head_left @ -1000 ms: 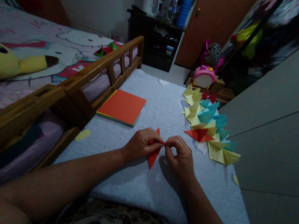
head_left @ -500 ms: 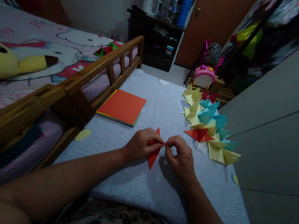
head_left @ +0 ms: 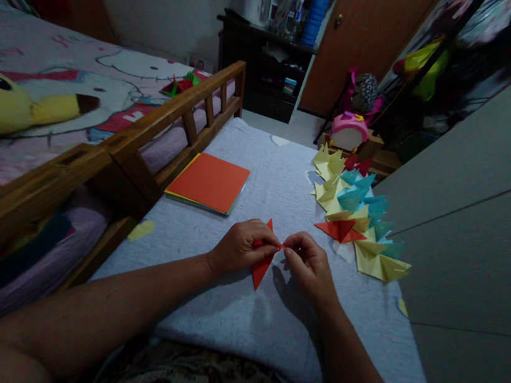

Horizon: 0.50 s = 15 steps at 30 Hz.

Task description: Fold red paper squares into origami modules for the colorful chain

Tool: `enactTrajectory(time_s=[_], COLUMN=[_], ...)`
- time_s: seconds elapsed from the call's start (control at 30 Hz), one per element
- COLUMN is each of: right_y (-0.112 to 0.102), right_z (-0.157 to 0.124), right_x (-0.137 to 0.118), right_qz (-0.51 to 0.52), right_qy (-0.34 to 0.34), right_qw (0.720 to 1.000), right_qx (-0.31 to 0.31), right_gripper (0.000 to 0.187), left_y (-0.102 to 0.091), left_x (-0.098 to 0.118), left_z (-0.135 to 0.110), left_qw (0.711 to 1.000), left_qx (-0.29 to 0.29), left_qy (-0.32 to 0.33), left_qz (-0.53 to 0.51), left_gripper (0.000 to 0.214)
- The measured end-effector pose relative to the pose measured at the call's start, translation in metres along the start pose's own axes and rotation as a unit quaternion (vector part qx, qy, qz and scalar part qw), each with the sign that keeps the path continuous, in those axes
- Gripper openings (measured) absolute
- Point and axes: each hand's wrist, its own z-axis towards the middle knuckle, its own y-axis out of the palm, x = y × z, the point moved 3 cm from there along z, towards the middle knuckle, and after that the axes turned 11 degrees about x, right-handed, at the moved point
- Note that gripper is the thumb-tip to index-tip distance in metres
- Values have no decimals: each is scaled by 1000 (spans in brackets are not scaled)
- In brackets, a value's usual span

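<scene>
A folded piece of red paper (head_left: 262, 269) lies on the pale blue quilted mattress (head_left: 239, 315) in front of me, its points sticking out above and below my fingers. My left hand (head_left: 239, 247) is closed over its left side, pressing it down. My right hand (head_left: 309, 267) pinches its right corner with curled fingers. Both hands meet at the middle of the paper.
A stack of square coloured sheets (head_left: 209, 183), red on top, lies to the left by the wooden bed rail (head_left: 171, 119). Several folded yellow, teal and red paper pieces (head_left: 356, 220) lie in a row along the grey wall panel (head_left: 478, 246) on the right.
My right hand's fingers have shifted slightly at the paper's right corner. Nothing else has moved.
</scene>
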Motion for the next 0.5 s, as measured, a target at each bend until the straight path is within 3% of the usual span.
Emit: enactTrajectory(time_s=[0.17,0.5], right_y=[3,8], right_z=[0,-1], right_x=[1,0], right_qz=[23,20], right_qy=[55,44], right_qw=[998,999], right_qx=[-16,13], right_gripper=[20,16], left_y=[1,1], left_x=[-1,2], left_z=[-1,-1], left_qw=[1000,1000], left_qx=[4,13], left_qy=[6,14], left_qz=[-4,4], left_gripper=[8,8])
